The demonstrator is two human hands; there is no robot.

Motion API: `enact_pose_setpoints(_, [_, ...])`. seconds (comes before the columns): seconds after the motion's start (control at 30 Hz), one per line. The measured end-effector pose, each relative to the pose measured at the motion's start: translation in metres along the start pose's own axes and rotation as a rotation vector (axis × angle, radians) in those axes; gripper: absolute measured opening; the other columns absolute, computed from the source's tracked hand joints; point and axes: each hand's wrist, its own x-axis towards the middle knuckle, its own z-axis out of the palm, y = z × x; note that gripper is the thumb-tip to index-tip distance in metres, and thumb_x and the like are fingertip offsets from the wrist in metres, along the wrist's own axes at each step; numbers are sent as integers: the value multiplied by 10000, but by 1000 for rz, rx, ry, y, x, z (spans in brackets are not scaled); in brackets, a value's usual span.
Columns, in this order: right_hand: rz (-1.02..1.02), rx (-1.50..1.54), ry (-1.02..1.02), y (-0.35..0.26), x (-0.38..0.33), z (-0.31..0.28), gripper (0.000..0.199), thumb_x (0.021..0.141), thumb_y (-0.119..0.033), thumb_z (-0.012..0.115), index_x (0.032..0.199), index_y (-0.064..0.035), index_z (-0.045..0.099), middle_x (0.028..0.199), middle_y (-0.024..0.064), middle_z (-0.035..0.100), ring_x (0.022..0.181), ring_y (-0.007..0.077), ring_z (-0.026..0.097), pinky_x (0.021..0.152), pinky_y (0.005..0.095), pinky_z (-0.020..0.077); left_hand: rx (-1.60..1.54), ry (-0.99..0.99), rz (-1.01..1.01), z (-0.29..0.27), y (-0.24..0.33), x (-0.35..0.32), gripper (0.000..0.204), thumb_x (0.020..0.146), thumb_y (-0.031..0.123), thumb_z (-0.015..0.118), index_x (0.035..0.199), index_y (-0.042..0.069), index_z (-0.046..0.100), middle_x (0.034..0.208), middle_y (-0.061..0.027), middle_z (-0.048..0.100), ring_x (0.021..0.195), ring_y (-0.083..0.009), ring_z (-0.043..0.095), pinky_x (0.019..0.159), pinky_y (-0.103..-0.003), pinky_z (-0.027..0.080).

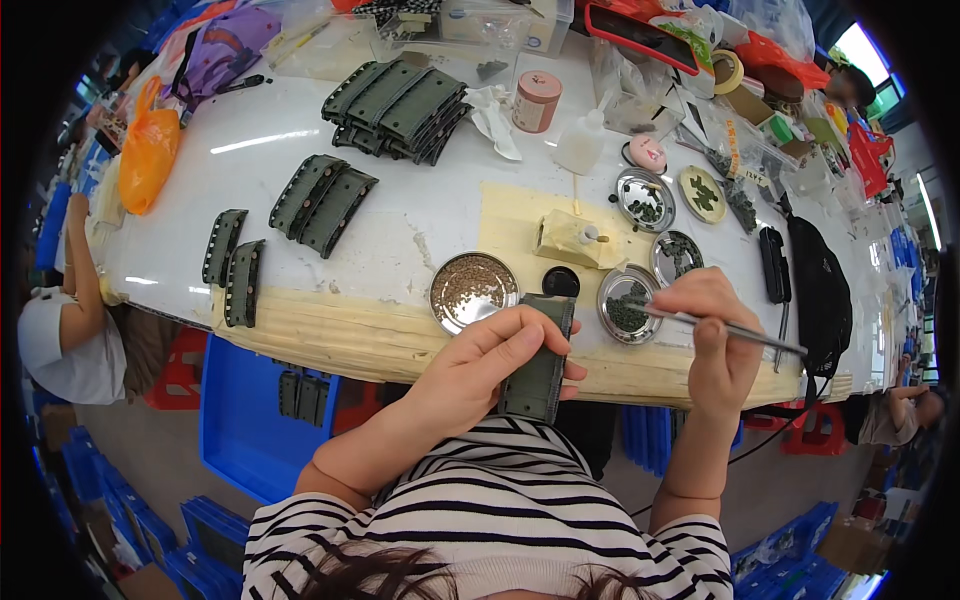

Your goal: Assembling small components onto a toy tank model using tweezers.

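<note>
Fingers of the left hand (pixel 480 365) clamp the strip (pixel 535 385), long axis running across the front edge of the table (pixel 400 225); the right hand (pixel 722 330) pinches tweezers (pixel 765 338) over the dish (pixel 606 305), right of the strip.

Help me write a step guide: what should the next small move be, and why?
Probably pinch one of the green bits with the tweezers: the right hand points them at the round metal dish of bits, while the left hand holds a dark green panel. Whether they hold a bit now is too small to tell.
</note>
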Motion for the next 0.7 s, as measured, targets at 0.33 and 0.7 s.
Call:
enact_pose_setpoints(0.33, [-226, -92, -179, -18, -6, 41, 369, 703, -300, 754, 985, -65, 720, 871, 41, 653, 835, 238, 583, 765, 348, 467, -30, -63, 0, -4, 0, 2, 343, 1044, 306, 374, 888, 26, 497, 932, -91, 570, 930, -194, 633, 826, -360, 566])
enact_pose_setpoints(0.7, [-335, -274, -181, -31, -8, 42, 362, 706, -318, 737, 972, -72, 726, 863, 23, 666, 803, 210, 609, 681, 323, 496, 479, -2, 197, -4, 7, 2, 396, 1041, 332, 393, 783, 54, 505, 774, 2, 479, 763, -95, 450, 737, -241, 377])
